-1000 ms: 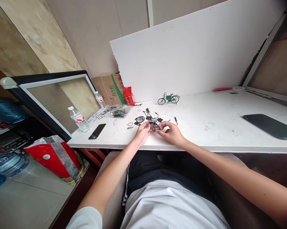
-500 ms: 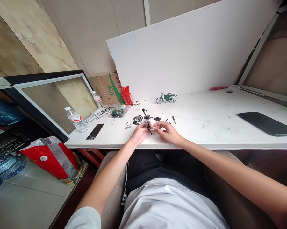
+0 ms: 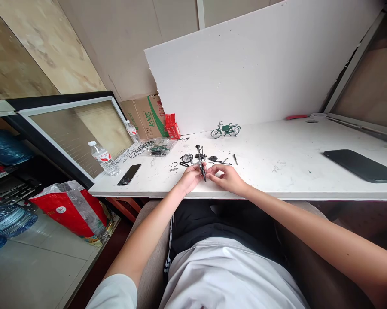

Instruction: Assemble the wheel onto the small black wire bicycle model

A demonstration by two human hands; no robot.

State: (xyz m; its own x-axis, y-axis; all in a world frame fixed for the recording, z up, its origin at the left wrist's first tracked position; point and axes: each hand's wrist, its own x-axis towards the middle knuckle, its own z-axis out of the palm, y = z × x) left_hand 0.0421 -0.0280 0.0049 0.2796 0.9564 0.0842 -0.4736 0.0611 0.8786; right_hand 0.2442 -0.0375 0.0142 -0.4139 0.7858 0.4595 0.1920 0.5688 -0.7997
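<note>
A partly built black model bicycle (image 3: 202,170) is held in my left hand (image 3: 190,178), its saddle pointing away and one wheel toward me. My right hand (image 3: 228,179) has thumb and forefinger pinched together beside that wheel; whether they grip the wheel or a small part is too fine to see. Just beyond my hands lie a loose spoked wheel (image 3: 187,158), a thin ring (image 3: 174,164) and several small black parts (image 3: 213,159). Farther back a finished green model bicycle (image 3: 226,129) stands upright on the white table (image 3: 270,163).
On the left are a phone (image 3: 129,174), water bottles (image 3: 105,159), a plastic bag of green and black parts (image 3: 159,147), thin black frames (image 3: 138,150), a red box (image 3: 172,126) and a carton (image 3: 148,116). A dark flat slab (image 3: 361,165) lies on the right.
The model bicycle has turned slightly in my left hand, and its wheel now stands more upright. My right fingers have shifted a little closer to it. The view has moved slightly.
</note>
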